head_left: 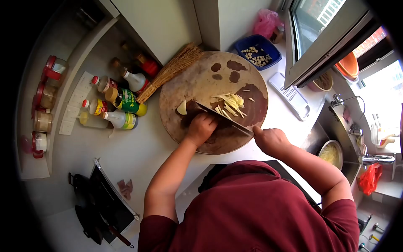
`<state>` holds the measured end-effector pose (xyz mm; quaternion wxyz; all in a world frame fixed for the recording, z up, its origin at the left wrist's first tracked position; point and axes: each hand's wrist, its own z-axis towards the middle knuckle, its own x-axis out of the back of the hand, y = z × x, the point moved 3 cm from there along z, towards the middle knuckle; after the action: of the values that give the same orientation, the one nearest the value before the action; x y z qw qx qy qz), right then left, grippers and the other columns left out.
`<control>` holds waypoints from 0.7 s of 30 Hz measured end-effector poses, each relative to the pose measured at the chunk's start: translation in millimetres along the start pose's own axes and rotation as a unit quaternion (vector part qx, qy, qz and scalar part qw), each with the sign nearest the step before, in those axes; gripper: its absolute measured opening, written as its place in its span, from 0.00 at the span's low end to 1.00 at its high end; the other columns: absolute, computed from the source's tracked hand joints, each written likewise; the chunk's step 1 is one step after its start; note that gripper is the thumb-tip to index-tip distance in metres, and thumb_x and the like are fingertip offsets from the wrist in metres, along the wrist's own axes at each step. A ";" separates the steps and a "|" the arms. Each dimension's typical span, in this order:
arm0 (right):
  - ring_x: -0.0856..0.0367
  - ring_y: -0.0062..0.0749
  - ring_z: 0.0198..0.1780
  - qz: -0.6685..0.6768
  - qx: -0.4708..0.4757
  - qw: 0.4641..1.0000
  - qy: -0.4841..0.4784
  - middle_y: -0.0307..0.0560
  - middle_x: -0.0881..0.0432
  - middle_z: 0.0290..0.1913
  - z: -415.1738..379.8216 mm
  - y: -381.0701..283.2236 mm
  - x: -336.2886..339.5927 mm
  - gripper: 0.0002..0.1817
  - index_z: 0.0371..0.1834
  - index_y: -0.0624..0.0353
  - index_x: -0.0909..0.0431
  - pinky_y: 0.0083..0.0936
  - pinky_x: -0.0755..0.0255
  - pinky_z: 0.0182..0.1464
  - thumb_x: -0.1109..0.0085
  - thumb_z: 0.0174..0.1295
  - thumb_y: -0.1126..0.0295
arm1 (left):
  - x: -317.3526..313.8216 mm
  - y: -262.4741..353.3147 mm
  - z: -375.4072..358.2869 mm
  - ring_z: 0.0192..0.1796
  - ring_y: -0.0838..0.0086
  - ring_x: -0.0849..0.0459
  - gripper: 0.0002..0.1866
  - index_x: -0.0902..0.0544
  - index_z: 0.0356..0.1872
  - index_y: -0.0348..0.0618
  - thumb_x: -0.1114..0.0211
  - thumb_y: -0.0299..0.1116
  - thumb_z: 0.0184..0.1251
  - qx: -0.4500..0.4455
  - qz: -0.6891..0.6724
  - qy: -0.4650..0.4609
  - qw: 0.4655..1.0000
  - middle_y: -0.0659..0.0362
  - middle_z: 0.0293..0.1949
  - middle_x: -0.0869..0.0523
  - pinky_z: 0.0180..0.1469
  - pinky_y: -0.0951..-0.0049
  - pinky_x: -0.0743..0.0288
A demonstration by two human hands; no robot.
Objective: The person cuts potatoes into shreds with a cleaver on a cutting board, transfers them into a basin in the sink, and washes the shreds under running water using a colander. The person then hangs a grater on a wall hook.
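Note:
My right hand (270, 139) is wrapped round the handle of a kitchen knife (228, 120), whose blade slants up to the left across a round wooden chopping board (189, 82). Close against the near side of the blade, my left hand (202, 128) presses down with curled fingers; whatever lies under them is hidden. Just beyond the blade is a loose heap of pale yellow strips (231, 103), perhaps potato. A pale cut wedge (181, 108) rests on the board to the left of the knife tip. Dark wet patches mark the wood.
Behind the board stands a blue basin (259, 52) of small pale pieces, with a white grater (289, 95) to the right. A straw whisk (172, 69) leans over the board's left edge beside several sauce bottles (128, 102). A metal bowl (331, 154) sits in the sink.

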<state>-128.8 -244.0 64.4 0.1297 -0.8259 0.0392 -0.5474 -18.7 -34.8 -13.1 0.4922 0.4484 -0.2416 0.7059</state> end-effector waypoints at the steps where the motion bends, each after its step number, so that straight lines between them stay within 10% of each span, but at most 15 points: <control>1: 0.20 0.53 0.26 -0.001 0.005 1.000 0.008 0.53 0.21 0.20 1.3 1.8 1.3 0.06 0.38 0.58 0.33 0.46 0.28 0.28 0.57 0.64 0.68 | -0.1 -1.1 0.7 0.41 0.66 0.21 0.05 0.20 0.29 0.45 0.42 0.30 0.50 -0.012 0.013 0.004 1.000 0.60 0.33 0.20 0.43 0.69 0.24; 16: 0.19 0.52 0.27 0.034 0.010 0.997 0.062 0.52 0.21 0.22 8.5 8.6 -3.2 0.08 0.38 0.57 0.31 0.45 0.27 0.29 0.53 0.65 0.65 | 1.5 -4.2 -4.6 0.42 0.66 0.20 0.09 0.17 0.34 0.43 0.41 0.26 0.51 0.016 0.005 0.021 1.000 0.59 0.37 0.17 0.42 0.68 0.23; 21: 0.21 0.52 0.24 0.048 0.010 0.991 0.125 0.52 0.22 0.20 -10.1 19.0 3.8 0.09 0.40 0.56 0.30 0.46 0.28 0.28 0.50 0.63 0.64 | 22.2 -51.2 -36.4 0.52 0.60 0.21 0.14 0.17 0.43 0.45 0.41 0.19 0.56 0.199 0.003 0.114 0.973 0.56 0.48 0.18 0.50 0.62 0.25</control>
<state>-135.0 -264.9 66.6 0.1584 -0.7464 0.0896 -0.6401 11.1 24.7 -16.4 0.4154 0.4534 -0.0395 0.7876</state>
